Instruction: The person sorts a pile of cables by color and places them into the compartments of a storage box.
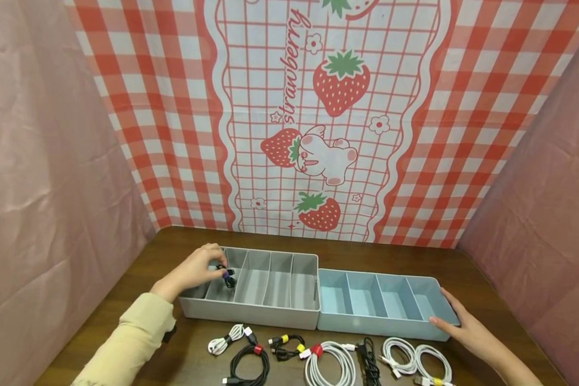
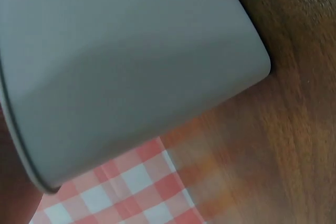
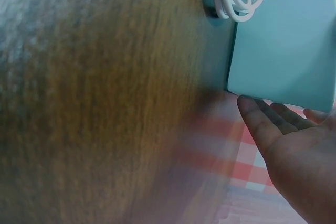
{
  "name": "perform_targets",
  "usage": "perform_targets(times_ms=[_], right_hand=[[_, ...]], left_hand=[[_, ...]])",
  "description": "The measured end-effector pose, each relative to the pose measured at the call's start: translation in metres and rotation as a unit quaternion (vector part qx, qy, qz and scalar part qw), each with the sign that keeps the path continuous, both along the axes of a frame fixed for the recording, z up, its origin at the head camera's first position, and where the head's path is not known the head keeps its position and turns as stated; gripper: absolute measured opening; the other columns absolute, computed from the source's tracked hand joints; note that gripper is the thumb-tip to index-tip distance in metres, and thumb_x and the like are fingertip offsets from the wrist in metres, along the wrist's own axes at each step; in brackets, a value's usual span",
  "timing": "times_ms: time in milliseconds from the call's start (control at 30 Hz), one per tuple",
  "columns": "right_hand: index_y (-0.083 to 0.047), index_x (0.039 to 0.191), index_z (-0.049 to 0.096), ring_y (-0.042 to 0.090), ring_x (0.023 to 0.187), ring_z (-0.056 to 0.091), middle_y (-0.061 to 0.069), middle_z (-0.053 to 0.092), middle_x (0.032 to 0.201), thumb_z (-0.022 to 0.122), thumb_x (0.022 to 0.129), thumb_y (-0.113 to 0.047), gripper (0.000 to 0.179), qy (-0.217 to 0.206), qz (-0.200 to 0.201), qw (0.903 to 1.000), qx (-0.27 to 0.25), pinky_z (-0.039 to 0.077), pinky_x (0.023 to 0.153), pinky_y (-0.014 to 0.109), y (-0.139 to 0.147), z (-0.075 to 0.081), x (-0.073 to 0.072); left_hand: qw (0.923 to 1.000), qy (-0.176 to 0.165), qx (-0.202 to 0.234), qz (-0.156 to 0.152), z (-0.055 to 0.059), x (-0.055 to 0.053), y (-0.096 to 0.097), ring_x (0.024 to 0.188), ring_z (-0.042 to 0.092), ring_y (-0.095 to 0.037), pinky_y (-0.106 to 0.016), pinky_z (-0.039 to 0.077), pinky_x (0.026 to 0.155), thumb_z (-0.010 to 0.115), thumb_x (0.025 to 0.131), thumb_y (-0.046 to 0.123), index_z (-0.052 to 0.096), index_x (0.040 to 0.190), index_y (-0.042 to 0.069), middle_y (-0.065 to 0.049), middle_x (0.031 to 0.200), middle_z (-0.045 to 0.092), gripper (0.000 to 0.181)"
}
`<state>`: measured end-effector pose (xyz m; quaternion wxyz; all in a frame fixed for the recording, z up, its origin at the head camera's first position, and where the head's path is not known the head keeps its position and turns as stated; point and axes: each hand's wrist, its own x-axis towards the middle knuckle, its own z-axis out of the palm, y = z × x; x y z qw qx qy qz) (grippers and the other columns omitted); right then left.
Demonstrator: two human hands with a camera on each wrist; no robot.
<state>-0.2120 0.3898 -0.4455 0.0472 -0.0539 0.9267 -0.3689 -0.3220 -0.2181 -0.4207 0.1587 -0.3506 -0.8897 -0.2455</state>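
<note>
My left hand [image 1: 200,268] pinches a small black cable bundle [image 1: 229,280] with a purple tie, in the second compartment from the left of the grey divided box [image 1: 251,312]. Whether the bundle touches the floor there I cannot tell. Only the box's grey outer wall [image 2: 136,66] fills the left wrist view; the hand is hidden there. At the right end of the light-blue divided box [image 1: 381,325], my right hand [image 1: 465,326] rests with fingers straight along the end wall and the thumb at the front corner. The right wrist view shows straight fingers [image 3: 257,119] touching that box.
Along the front lie tied cables: a small white one [image 1: 225,340], a black one with a red tie [image 1: 248,364], a black one with yellow ties [image 1: 287,347], a white coil [image 1: 352,364], a black bundle [image 1: 368,360] and two white coils [image 1: 398,368]. A checked cloth [image 1: 169,107] hangs behind.
</note>
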Motion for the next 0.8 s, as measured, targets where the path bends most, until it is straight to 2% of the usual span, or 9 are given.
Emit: perform_targets(times_ms=[233, 567, 800], right_hand=[[-0.004, 0.151, -0.005, 0.062, 0.128, 0.014, 0.041, 0.005, 0.147, 0.058, 0.093, -0.031, 0.089, -0.005, -0.002, 1.0, 0.005, 0.024, 0.09, 0.072, 0.0012, -0.0011, -0.0001], [-0.004, 0.151, -0.005, 0.062, 0.128, 0.013, 0.041, 0.004, 0.147, 0.056, 0.094, -0.034, 0.088, -0.018, -0.002, 0.9997, 0.015, 0.025, 0.09, 0.073, 0.0033, -0.0015, -0.0026], [-0.004, 0.151, -0.005, 0.063, 0.129, 0.012, 0.04, 0.002, 0.147, 0.055, 0.095, -0.034, 0.088, -0.024, -0.001, 0.9996, 0.014, 0.024, 0.09, 0.073, 0.0035, -0.0019, -0.0028]], left_hand=[[0.9989, -0.009, -0.041, 0.02, -0.0024, -0.002, 0.0038, 0.081, 0.049, -0.013, -0.041, 0.041, 0.079, 0.076, 0.077, 0.014, 0.063, 0.079, 0.019, 0.008, 0.082, 0.053, 0.014], [0.9976, 0.007, -0.06, 0.034, -0.002, -0.003, 0.0071, 0.083, 0.049, -0.016, -0.046, 0.04, 0.081, 0.079, 0.074, 0.014, 0.066, 0.078, 0.017, 0.003, 0.085, 0.054, 0.014], [0.9954, 0.005, -0.085, 0.043, -0.0028, -0.0034, 0.0085, 0.084, 0.047, -0.017, -0.045, 0.04, 0.08, 0.08, 0.074, 0.016, 0.067, 0.076, 0.017, 0.004, 0.087, 0.053, 0.013]])
